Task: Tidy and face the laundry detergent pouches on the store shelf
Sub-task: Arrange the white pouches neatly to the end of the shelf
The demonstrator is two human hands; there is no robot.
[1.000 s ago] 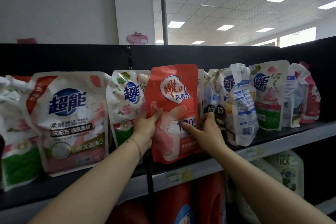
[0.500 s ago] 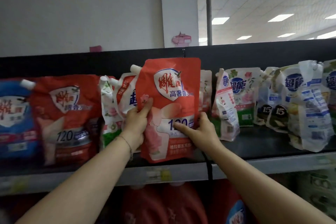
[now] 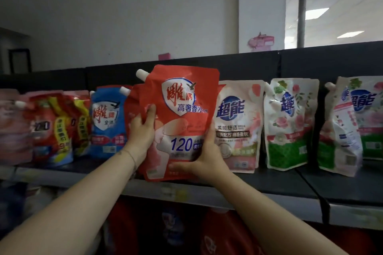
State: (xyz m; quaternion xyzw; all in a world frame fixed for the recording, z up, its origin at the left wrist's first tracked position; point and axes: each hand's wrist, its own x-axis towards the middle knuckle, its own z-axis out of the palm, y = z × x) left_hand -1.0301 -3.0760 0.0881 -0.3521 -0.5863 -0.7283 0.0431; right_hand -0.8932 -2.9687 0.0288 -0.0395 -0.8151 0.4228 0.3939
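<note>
You held the red pouch (image 3: 182, 113) in both hands, upright and label forward, in front of the row on the dark shelf (image 3: 279, 184). Your left hand (image 3: 143, 130) was clamped on its left edge, thumb lying up the front and fingers wrapped behind. Your right hand (image 3: 205, 157) gripped the lower right corner, thumb stretched across the bottom of the label. The pouch's white spout cap (image 3: 142, 73) pointed up and to the left. Its bottom edge hung level with the shelf's front lip (whether it touched the shelf could not be told).

Just behind its left side another red pouch (image 3: 132, 99) peeked out, mostly hidden. Further left stood a blue pouch (image 3: 107, 122), and beyond it some red-and-yellow pouches (image 3: 53, 128), blurred. To the right, just beside your right hand, a white-and-pink pouch (image 3: 238, 126) stood facing forward, then a white pouch with green base and roses (image 3: 290, 126), tilted slightly. A thin bracelet (image 3: 132, 157) circled your left wrist.
</note>
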